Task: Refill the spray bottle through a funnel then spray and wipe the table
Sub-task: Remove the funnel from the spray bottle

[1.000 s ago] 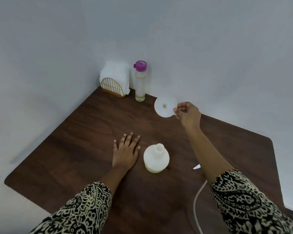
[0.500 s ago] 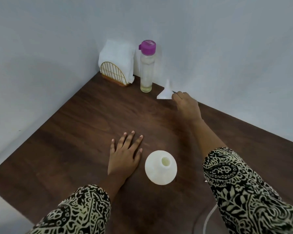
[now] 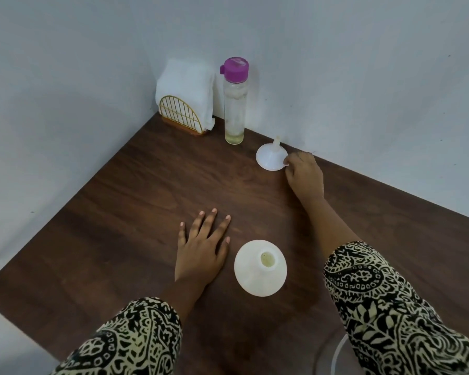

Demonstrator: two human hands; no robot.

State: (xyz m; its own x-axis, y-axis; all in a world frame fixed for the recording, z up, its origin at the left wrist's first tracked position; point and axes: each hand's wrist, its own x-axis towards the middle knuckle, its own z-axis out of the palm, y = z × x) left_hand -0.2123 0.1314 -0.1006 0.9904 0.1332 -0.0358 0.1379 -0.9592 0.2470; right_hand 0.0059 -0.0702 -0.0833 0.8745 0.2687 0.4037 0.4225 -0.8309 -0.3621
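Head view: a white plastic funnel (image 3: 271,158) is set upside down on the dark wood-grain table (image 3: 119,212) near the wall, wide rim down and narrow spout up. Its rim is pinched by the curled right hand (image 3: 305,175). The left hand (image 3: 202,247) is laid flat with fingers spread, just beside a squat, round, matte white bottle (image 3: 255,277) whose neck is open. A tall clear bottle (image 3: 235,104) with a purple cap is stood beside a gold wire napkin holder (image 3: 179,115).

Matt dark wood-grain table (image 3: 136,201), white plastic funnel (image 3: 271,158), gold wire holder (image 3: 179,115), clear bottle (image 3: 235,115).
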